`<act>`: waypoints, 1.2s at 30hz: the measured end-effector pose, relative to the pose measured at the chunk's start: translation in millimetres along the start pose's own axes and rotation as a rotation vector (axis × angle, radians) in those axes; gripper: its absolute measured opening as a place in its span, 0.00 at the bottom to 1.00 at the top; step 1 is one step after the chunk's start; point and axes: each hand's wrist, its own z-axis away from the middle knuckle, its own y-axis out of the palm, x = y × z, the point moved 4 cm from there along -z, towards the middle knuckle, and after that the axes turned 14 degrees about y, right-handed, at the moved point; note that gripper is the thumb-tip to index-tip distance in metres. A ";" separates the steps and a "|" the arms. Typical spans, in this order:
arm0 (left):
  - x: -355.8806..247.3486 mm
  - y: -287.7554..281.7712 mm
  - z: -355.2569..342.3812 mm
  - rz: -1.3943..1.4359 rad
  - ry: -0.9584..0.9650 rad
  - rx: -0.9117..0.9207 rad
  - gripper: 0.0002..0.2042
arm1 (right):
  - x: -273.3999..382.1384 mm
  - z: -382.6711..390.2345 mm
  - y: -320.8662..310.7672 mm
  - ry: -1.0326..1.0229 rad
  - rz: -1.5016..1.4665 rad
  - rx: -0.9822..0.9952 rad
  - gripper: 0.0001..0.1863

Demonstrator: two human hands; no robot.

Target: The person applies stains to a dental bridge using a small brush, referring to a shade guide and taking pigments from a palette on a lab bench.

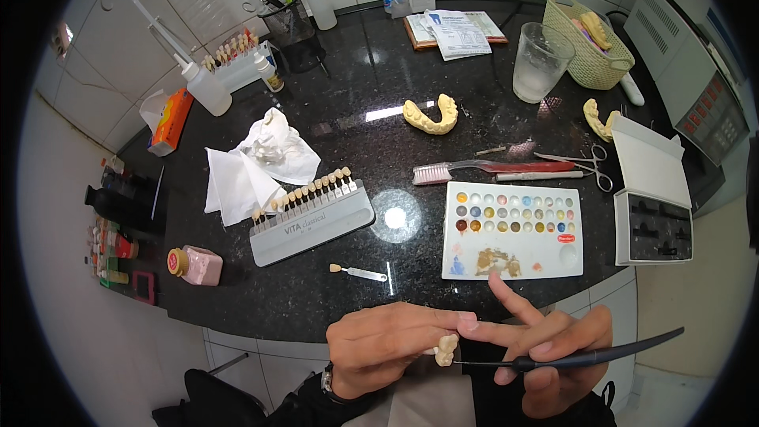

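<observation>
Near the table's front edge, my left hand (368, 352) is closed on a small tooth-coloured dental bridge (447, 350), which sticks out past the fingers. My right hand (565, 348) grips a fine brush (624, 356) with a long dark curved handle. The brush's thin tip points left and reaches the lower part of the bridge; whether it touches cannot be made out. My two hands meet at the fingertips above the bridge. Just beyond the right hand lies a white paint palette (514, 247) with several coloured wells and brown smears. A single shade tab (360, 273) rests beyond the left hand.
A tooth shade guide (316, 233), crumpled tissues (273, 150) and a pink-filled jar (202, 266) are at left. Dental casts (431, 117), a toothbrush (506, 167), locking forceps (589, 164), a glass (541, 63) and an opened box (653, 225) stand farther back and right.
</observation>
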 end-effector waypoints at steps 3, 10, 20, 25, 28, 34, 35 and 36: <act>-0.3 -0.8 1.3 -0.018 -0.001 -0.003 0.13 | -0.7 -1.3 -1.0 0.043 0.009 -0.001 0.14; -0.3 -0.3 -0.1 -0.007 0.012 -0.008 0.12 | 0.2 -2.3 -1.4 0.051 0.008 0.014 0.14; -0.1 -0.8 1.3 -0.015 0.018 -0.019 0.12 | -0.7 -4.3 -2.3 0.056 0.004 0.051 0.14; 0.6 0.6 -0.1 -0.001 0.021 -0.016 0.12 | -1.0 -4.2 -2.5 0.077 -0.015 0.002 0.14; -0.2 3.0 -4.4 -0.061 0.040 -0.072 0.03 | -1.4 -4.4 -2.3 0.073 -0.001 0.020 0.14; -0.9 2.6 -4.7 -0.082 0.047 -0.095 0.03 | -0.5 -4.7 -2.8 0.074 -0.002 0.041 0.14; -0.3 2.9 -4.8 -0.076 0.048 -0.093 0.03 | -0.7 -4.6 -2.3 0.079 -0.007 0.021 0.14; 0.7 2.8 -3.5 -0.048 0.042 -0.063 0.03 | -1.0 -4.6 -2.6 0.085 -0.013 0.000 0.14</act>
